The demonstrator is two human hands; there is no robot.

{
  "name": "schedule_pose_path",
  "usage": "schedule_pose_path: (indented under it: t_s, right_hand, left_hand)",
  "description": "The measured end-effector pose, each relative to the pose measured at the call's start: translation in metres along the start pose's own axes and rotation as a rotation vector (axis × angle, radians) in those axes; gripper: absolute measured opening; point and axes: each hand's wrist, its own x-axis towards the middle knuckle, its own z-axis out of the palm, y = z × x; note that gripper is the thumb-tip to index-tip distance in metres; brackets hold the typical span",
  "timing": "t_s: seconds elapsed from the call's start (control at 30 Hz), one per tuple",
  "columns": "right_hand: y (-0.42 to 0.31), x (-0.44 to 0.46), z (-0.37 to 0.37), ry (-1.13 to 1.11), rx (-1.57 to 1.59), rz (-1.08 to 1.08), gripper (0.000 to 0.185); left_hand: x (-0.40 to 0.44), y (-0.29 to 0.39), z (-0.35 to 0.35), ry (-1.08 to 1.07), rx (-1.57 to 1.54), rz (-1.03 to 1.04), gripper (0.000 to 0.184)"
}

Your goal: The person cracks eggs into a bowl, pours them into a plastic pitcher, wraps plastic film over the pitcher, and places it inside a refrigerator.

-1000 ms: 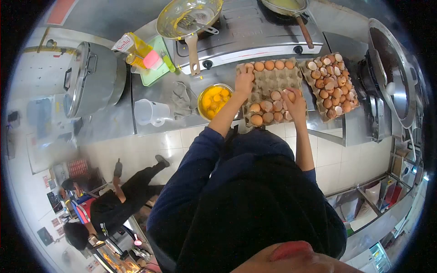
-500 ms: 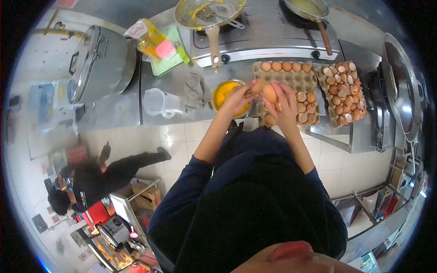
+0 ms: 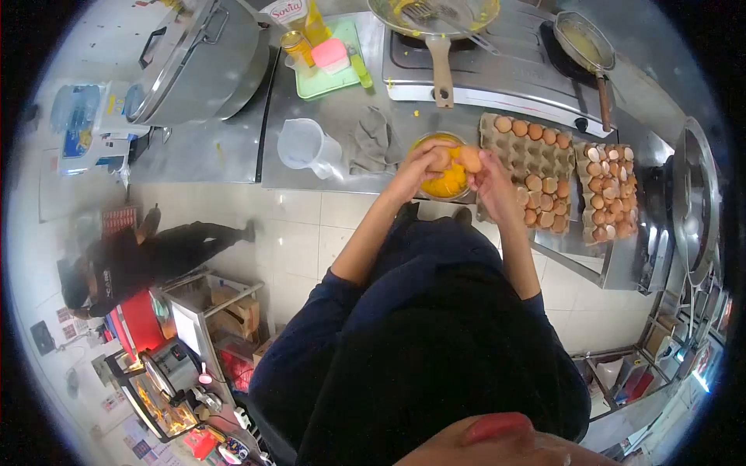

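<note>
The left hand (image 3: 414, 174) has its fingers closed around a brown egg (image 3: 440, 158), and the right hand (image 3: 496, 183) has its grip clamped on another brown egg (image 3: 470, 158) with thumb and fingers. Both eggs are above the round metal bowl (image 3: 446, 199), very near to each other; whether they touch, or whether their shells are cracked, I cannot tell. In the bowl lie many yellow egg yolks (image 3: 444, 186). The bowl stands at the near edge of the metal worktop (image 3: 342, 116). Just to its right is a carton tray (image 3: 521, 161) – eggs in a row at its far side, eggs and opened shells at its near side, and bare cups between. Beside it, further right, a second tray (image 3: 582, 184) is filled with broken shells. To the left of the bowl lie a crumpled grey cloth (image 3: 373, 141) and, next to it, a translucent jug (image 3: 301, 144). Behind the bowl is the stove (image 3: 497, 68), with a pan (image 3: 426, 33) on its left part and a strainer (image 3: 584, 40) on the right.
</note>
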Motion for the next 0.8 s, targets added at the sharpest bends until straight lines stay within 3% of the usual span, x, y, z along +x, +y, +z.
schedule_pose_path:
  t_s: [0.07, 0.23, 0.3, 0.53, 0.6, 0.8]
  right_hand:
    - [0.015, 0.004, 0.006, 0.003, -0.014, 0.042, 0.027]
    - [0.036, 0.013, 0.008, -0.075, -0.200, 0.022, 0.032]
    - [0.045, 0.015, 0.010, -0.030, -0.585, -0.094, 0.036]
    - [0.076, 0.025, 0.017, 0.139, -0.661, -0.374, 0.041]
    - [0.085, 0.029, 0.014, 0.203, -0.829, -0.501, 0.044]
    - [0.103, 0.034, 0.007, 0.275, -0.864, -0.536, 0.046]
  left_hand:
    - [-0.005, 0.010, -0.010, -0.009, 0.482, 0.019, 0.032]
    - [-0.004, 0.017, -0.033, -0.041, 0.665, 0.153, 0.032]
    - [-0.003, 0.017, -0.040, -0.035, 0.750, 0.189, 0.034]
    - [-0.007, 0.011, -0.040, 0.145, 1.058, 0.398, 0.042]
    - [-0.007, 0.011, -0.040, 0.160, 1.111, 0.450, 0.042]
    - [-0.006, 0.007, -0.047, 0.091, 1.195, 0.494, 0.041]
